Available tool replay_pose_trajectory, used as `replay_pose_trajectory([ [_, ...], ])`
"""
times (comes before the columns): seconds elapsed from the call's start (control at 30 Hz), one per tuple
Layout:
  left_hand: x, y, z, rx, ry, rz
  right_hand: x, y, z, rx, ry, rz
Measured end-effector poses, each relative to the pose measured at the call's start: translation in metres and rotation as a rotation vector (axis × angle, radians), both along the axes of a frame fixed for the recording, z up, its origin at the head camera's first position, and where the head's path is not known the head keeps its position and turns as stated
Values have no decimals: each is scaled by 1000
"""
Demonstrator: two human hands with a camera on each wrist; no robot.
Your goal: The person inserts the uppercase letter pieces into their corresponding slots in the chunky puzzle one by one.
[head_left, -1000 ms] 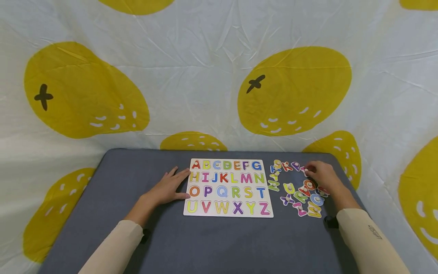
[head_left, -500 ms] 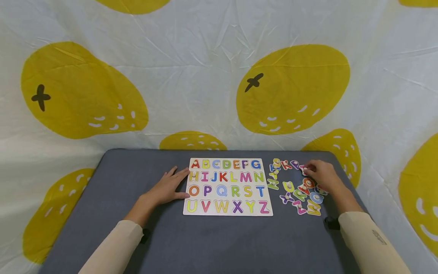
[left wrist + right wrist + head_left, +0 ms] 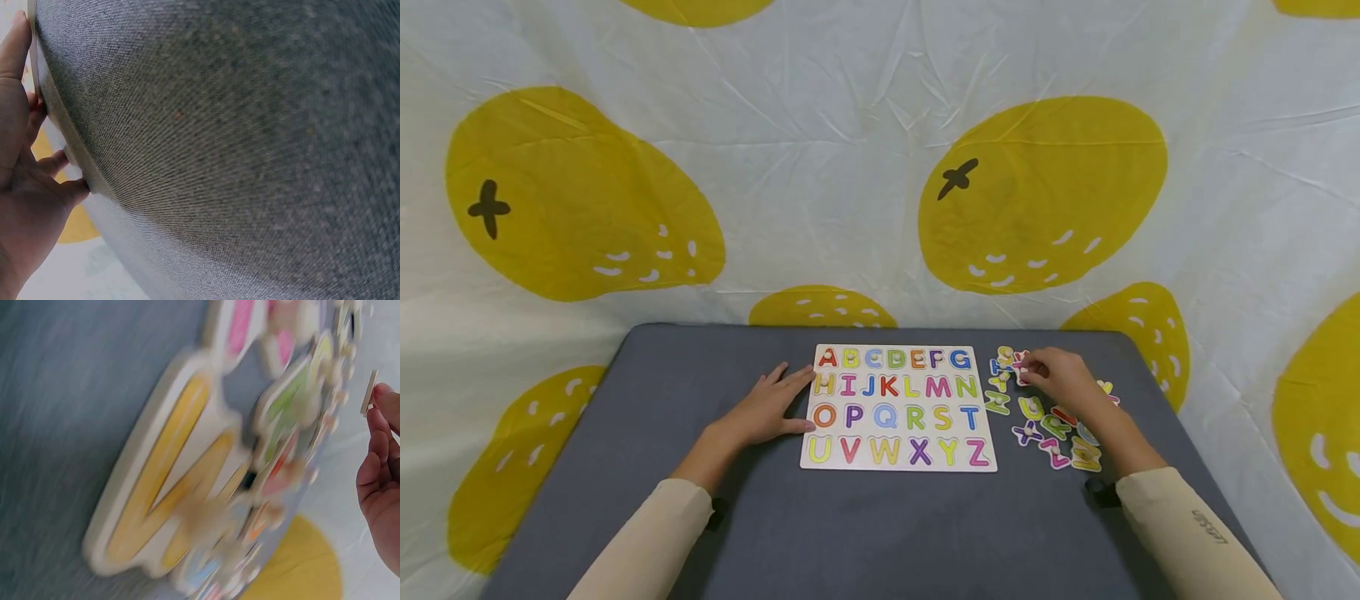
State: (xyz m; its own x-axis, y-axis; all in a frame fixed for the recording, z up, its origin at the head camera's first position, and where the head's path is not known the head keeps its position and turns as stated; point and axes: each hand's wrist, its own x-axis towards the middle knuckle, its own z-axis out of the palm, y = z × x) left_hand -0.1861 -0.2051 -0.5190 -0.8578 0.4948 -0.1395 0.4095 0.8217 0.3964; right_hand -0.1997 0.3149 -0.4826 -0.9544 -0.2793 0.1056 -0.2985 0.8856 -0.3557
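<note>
A white alphabet puzzle board (image 3: 865, 402) lies on the table, with knobbed letters standing in its top row and the H (image 3: 823, 384) at the start of the second. My left hand (image 3: 763, 410) rests at the board's left edge, fingers extended and thumb apart. In the right wrist view, my right hand (image 3: 384, 500) pinches a thin letter piece (image 3: 369, 394) between thumb and fingertips, raised above the others. From the head it shows as a pink letter piece (image 3: 1019, 367), partly covered by the fingers and overlapping the far loose pieces.
Loose knobbed letters lie right of the board, among them a yellow W (image 3: 1086, 455), a purple X (image 3: 1027, 433) and a green N (image 3: 997, 402). The right forearm hides some. The grey table (image 3: 880, 533) ends at a patterned curtain (image 3: 835, 183) behind and at the sides.
My right hand has lifted the pink letter piece from the far right and carried it left towards the board. My left hand stays at the board's edge.
</note>
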Motion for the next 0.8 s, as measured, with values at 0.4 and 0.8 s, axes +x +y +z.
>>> replay_pose_trajectory([
  [0.4, -1, 0, -2, -6, -5, 10, -6, -68, -2, -51, -24, 90],
  [0.8, 0, -1, -2, 9, 31, -11, -17, -147, 3, -92, -60, 155],
])
